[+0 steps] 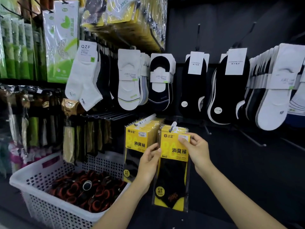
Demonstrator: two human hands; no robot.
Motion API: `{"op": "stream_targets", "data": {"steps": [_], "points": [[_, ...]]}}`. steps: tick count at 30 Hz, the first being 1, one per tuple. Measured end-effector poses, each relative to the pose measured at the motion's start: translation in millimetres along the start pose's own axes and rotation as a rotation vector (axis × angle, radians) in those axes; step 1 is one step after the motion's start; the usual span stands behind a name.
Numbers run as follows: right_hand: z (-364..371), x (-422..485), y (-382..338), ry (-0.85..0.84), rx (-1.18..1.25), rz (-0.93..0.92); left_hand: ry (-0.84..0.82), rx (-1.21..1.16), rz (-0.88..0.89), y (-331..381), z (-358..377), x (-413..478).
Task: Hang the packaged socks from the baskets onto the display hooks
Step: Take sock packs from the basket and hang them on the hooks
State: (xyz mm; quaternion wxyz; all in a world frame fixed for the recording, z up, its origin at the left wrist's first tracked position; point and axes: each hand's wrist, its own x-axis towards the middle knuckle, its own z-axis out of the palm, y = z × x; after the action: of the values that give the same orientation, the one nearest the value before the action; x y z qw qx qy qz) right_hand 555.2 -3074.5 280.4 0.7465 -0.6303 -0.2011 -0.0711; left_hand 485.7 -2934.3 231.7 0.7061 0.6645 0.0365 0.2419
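- A dark display wall (pixel 231 30) filled the background, hung row upon row with carded socks.
- Along the middle row hung white ankle socks (pixel 84 76) at the left, then white low-cut socks (pixel 128 83), then black low-cut socks (pixel 194 83), with more white ones bunched at the far right.
- Tall green packets (pixel 61 40) hung at the upper left, and yellow packets in clear sleeves (pixel 123 17) hung overhead.
- At the lower left hung a crowded row of narrow dark and olive packets (pixel 87 138), partly blurred.
- A bare wire hook (pixel 254 138) stuck out of the wall low on the right, well apart from the hands.
- The sock pack (pixel 173 171), yellow-carded with a black sock showing through its clear sleeve, was held upright in front of the wall, with its top at the white tip of a loaded hook (pixel 173 126). Whether the hole was already threaded could not be told.
- More yellow packs sat behind it on that hook, and a stack of yellow packs (pixel 135 139) hung just beside it to the left, partly covered by the left hand.
- The left hand (pixel 148 166) pinched the sock pack's left edge between thumb and curled fingers.
- The right hand (pixel 196 149) pinched its upper right corner at the card.
- A white perforated basket (pixel 33 184) stood at the lower left, below the packets and beside the left forearm.
- It held a heap of rolled black items with orange-red rims (pixel 85 192), piled below the rim.
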Motion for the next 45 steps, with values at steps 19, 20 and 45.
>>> {"op": "stream_targets", "data": {"steps": [19,20,45], "points": [[4,16,65,0.167,-0.172,0.261,0.035,0.203,-0.032,-34,10,40],[-2,7,70,0.160,-0.175,0.259,0.031,0.192,-0.053,-41,5,36],[-53,-339,331,-0.590,-0.835,0.855,0.173,0.325,-1.159,-305,-130,-304]]}}
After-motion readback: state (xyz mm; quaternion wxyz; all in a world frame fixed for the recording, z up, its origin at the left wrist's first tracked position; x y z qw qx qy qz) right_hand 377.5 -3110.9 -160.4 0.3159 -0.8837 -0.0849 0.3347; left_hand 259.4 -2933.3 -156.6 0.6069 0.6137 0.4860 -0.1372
